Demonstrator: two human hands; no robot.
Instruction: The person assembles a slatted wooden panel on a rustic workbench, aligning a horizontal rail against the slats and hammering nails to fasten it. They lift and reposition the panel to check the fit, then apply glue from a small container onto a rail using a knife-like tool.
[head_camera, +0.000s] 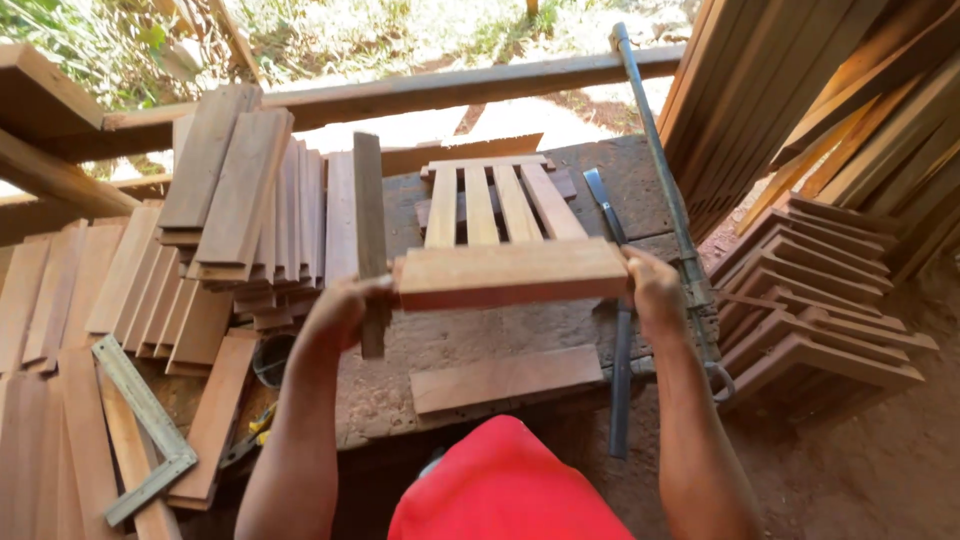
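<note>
At the lower left of the frame a grey metal try square (145, 440) lay among flat reddish planks. Your left hand (340, 312) had its fingers clamped on the left end of the pale rectangular wooden board (512, 272), held at centre frame above the worn bench (480, 340); your right hand (655, 292) gripped the right end likewise. Level, even pressure from both sides would have suited it. The smooth slatted wooden panel (495, 205) lay behind.

Both arms reach forward, bare.
Left hand (340, 312) and right hand (655, 292) are curled shut, level, well apart.
</note>
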